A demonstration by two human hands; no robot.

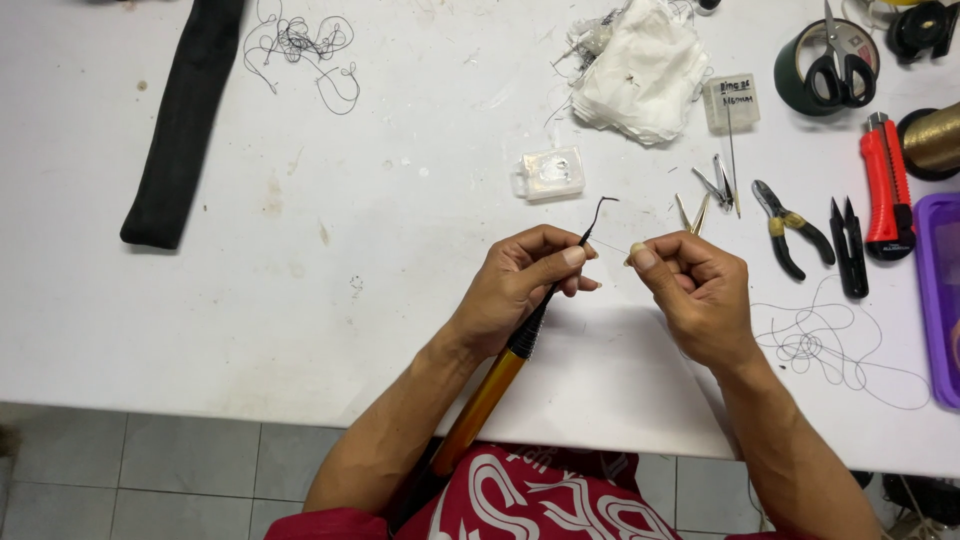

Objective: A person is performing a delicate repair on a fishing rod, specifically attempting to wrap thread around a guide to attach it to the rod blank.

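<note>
White table (400,300) fills the view. Black strip (185,120) lies at 10 o'clock, slanting toward the near edge. Wad of white cloth (645,70) at 12 to 1 o'clock, with a small clear box (550,174) just below-left of it. Purple tray (940,300) at 3 o'clock, cut off by the frame.

Left hand (525,290) near centre, closed around a rod (500,375): black at the grip, orange-yellow below, running toward 7 o'clock under the wrist. The rod's thin black tip (600,208) sticks out past thumb and forefinger toward 1 o'clock and ends in a small bend.

Right hand (700,295) just beside the left, at its 3 o'clock, fingers curled shut, thumb and forefinger pinched. A fine thread (610,245) spans the gap between the two hands, touching the rod just above the left thumb. What the right pinch holds beyond the thread I cannot tell.

Red knife (884,185), pliers (790,228) and black snips (848,245) lie at 2 o'clock. Scissors (840,60) rest on a tape roll (795,70) at 1 o'clock. Loose black thread tangles at 11 and 4 o'clock.
</note>
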